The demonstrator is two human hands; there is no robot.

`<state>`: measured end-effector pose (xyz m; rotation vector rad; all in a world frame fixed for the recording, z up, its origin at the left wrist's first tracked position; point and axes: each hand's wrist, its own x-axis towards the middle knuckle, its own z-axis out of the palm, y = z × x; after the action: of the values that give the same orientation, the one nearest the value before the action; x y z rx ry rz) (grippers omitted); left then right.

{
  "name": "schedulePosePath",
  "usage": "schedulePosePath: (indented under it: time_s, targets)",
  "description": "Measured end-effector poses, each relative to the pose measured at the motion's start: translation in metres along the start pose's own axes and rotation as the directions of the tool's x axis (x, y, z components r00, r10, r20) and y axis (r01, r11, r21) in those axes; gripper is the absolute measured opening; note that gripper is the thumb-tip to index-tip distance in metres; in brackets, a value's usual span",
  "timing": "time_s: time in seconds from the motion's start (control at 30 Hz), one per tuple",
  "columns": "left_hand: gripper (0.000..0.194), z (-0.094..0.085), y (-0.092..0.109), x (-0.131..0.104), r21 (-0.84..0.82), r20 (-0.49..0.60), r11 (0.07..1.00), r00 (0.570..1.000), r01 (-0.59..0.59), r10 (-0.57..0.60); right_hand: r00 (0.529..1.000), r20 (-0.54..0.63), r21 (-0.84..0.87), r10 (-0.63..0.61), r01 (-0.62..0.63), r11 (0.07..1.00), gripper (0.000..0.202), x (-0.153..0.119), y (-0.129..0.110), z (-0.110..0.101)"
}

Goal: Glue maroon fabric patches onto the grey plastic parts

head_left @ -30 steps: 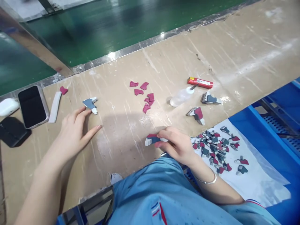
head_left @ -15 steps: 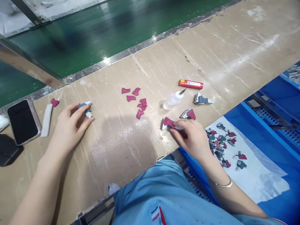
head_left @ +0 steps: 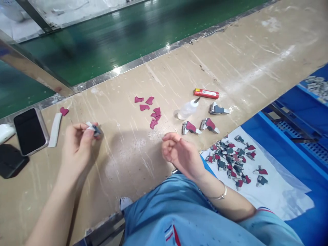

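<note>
Between the thumb and fingers of my left hand [head_left: 79, 143] is a small grey and white plastic part [head_left: 93, 128], lifted just off the table. My right hand [head_left: 181, 155] hovers over the table's front edge, palm turned inward, fingers loosely curled and apart, holding nothing. Beyond it lie two assembled parts with maroon faces, one nearer [head_left: 191, 127] and one farther right [head_left: 209, 124]. A grey-faced part [head_left: 218, 109] rests behind them. Several loose maroon pieces [head_left: 154, 114] are scattered mid-table. A white squeeze bottle [head_left: 188, 109] with a dark thin tip leans beside them.
A red and yellow box [head_left: 206, 93] lies behind the bottle. At left are a phone [head_left: 30, 131], a white strip [head_left: 55, 130], a maroon piece [head_left: 64, 111] and a black object [head_left: 11, 160]. Below the table's right edge, a blue bin [head_left: 271, 143] holds many finished-looking parts on white sheeting.
My right hand has let go of the maroon-faced part, left on the table, and moved left toward my body. My left hand has picked up the grey and white part and turned it.
</note>
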<state>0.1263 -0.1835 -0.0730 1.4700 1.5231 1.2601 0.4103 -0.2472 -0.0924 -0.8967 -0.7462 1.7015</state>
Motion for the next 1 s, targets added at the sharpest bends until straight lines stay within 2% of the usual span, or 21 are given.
schedulePosePath:
  time_s: [0.07, 0.13, 0.2, 0.23, 0.27, 0.33, 0.43, 0.5, 0.6, 0.7, 0.73, 0.83, 0.9, 1.0]
  targets:
    - [0.040, 0.000, 0.015, -0.028, -0.119, 0.036, 0.985, 0.992, 0.123, -0.120, 0.998, 0.037, 0.138, 0.040, -0.045, 0.989, 0.054, 0.010, 0.000, 0.006]
    - [0.047, -0.001, 0.030, -0.054, -0.320, 0.181, 0.880, 0.934, 0.351, -0.307, 1.000, 0.019, 0.218, -0.001, -0.003, 0.976, 0.063, 0.019, -0.003, 0.002]
    - [0.052, -0.002, 0.038, -0.077, -0.431, 0.334, 0.754, 0.864, 0.496, -0.377, 0.998, -0.011, 0.235, -0.060, 0.060, 0.970, 0.070, 0.028, -0.006, -0.010]
    - [0.049, -0.002, 0.039, -0.087, -0.459, 0.373, 0.716, 0.846, 0.525, -0.381, 0.996, -0.016, 0.219, -0.088, 0.089, 0.972, 0.071, 0.033, -0.008, -0.018]
    - [0.043, 0.000, 0.038, -0.096, -0.478, 0.383, 0.699, 0.843, 0.531, -0.379, 0.993, -0.011, 0.190, -0.115, 0.115, 0.975, 0.070, 0.038, -0.010, -0.026]
    - [0.035, 0.006, 0.033, -0.113, -0.480, 0.318, 0.727, 0.870, 0.491, -0.378, 0.987, 0.025, 0.108, -0.157, 0.153, 0.982, 0.065, 0.047, -0.014, -0.042]
    - [0.032, 0.021, 0.027, -0.131, -0.409, 0.187, 0.809, 0.906, 0.422, -0.379, 0.982, 0.085, 0.011, -0.170, 0.170, 0.985, 0.043, 0.057, -0.022, -0.059]
    - [0.025, 0.030, 0.027, -0.138, -0.375, 0.166, 0.836, 0.916, 0.400, -0.364, 0.985, 0.074, 0.015, -0.155, 0.155, 0.988, 0.028, 0.060, -0.027, -0.060]
    - [0.027, 0.037, 0.030, -0.142, -0.358, 0.208, 0.848, 0.919, 0.390, -0.335, 0.987, -0.066, 0.066, -0.146, 0.151, 0.986, 0.031, 0.056, -0.026, -0.041]
    - [0.045, 0.038, 0.031, -0.143, -0.394, 0.226, 0.813, 0.903, 0.428, -0.365, 0.947, -0.215, 0.025, -0.238, 0.249, 0.968, 0.043, 0.042, -0.013, -0.004]
    - [0.053, 0.038, 0.031, -0.144, -0.408, 0.221, 0.802, 0.899, 0.437, -0.377, 0.937, -0.216, -0.014, -0.275, 0.278, 0.960, 0.045, 0.036, -0.007, 0.007]
    - [0.070, 0.038, 0.029, -0.144, -0.412, 0.218, 0.800, 0.900, 0.436, -0.378, 0.926, -0.113, -0.187, -0.361, 0.337, 0.923, 0.046, 0.018, 0.012, 0.029]
    - [0.067, 0.037, 0.028, -0.141, -0.379, 0.228, 0.818, 0.900, 0.434, -0.372, 0.905, -0.054, -0.331, -0.421, 0.382, 0.863, 0.048, 0.010, 0.023, 0.031]
    - [0.057, 0.034, 0.024, -0.132, -0.306, 0.208, 0.856, 0.907, 0.416, -0.367, 0.858, 0.042, -0.514, -0.511, 0.458, 0.726, 0.046, 0.004, 0.035, 0.025]
